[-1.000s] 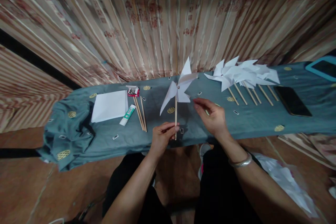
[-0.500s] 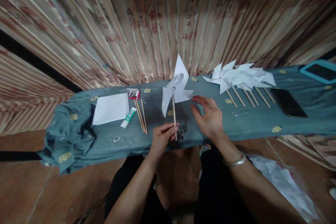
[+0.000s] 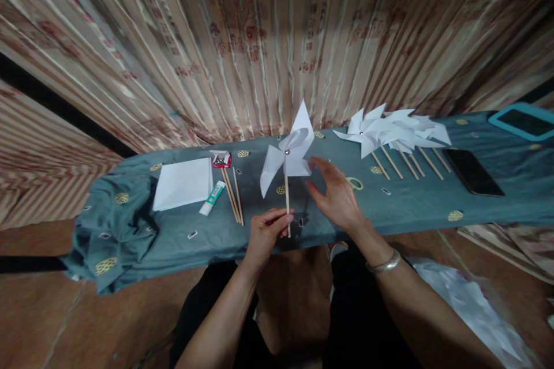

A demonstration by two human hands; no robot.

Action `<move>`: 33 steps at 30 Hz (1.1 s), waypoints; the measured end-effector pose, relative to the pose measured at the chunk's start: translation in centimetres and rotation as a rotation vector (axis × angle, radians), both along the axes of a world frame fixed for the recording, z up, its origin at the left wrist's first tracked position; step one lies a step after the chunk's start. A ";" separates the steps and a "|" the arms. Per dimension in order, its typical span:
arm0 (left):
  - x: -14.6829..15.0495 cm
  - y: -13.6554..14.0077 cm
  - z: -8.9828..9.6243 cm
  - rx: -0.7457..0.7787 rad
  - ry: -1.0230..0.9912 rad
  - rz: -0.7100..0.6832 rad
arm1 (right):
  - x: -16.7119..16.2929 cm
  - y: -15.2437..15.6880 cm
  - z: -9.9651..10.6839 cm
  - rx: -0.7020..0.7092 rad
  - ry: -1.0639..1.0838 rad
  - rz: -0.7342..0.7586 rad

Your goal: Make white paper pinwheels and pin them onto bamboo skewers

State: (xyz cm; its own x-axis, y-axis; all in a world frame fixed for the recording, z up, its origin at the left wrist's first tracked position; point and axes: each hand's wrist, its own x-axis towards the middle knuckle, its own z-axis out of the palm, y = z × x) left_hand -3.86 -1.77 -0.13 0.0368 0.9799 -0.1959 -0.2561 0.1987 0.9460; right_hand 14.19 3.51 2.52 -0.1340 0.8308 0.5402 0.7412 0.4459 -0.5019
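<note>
A: Where the head view looks down over the knees, the left hand (image 3: 265,232) pinches the lower end of a wooden stick, fingers (image 3: 280,217) closed narrowly round it, and holds a white paper pinwheel (image 3: 287,153) upright above the front edge of the cloth-covered surface (image 3: 411,204).

B: And the right hand (image 3: 335,193)?

A: Open and holding nothing, fingers spread and loosely curved, the tips at or just short of the right-hand blade; I cannot tell whether they touch it.

B: What lies around?

A: Left of the pinwheel are spare sticks (image 3: 232,195), a glue tube (image 3: 212,198), a small box of pins (image 3: 221,158) and a stack of white paper (image 3: 182,183). To the right is a row of finished pinwheels (image 3: 392,130), then a dark phone (image 3: 472,171) and a teal-edged tablet (image 3: 523,121).

B: What could go wrong?

A: I judge the paper the weak point: a heavy push from the open hand could crease a blade or tear it at the centre pin. The grip sits low on the stick, so a sideways knock could tip the head over.
</note>
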 end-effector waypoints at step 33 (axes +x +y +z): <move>0.3 -0.1 -0.2 -0.013 0.055 -0.034 | 3.0 -0.2 0.6 0.027 -0.075 -0.071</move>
State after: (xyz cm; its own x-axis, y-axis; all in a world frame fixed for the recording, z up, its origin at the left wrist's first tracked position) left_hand -3.54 -1.87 -0.33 0.0593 0.9757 -0.2111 -0.1969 0.2187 0.9557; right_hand 17.19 3.34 3.14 -0.1164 0.8251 0.5529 0.8064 0.4035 -0.4323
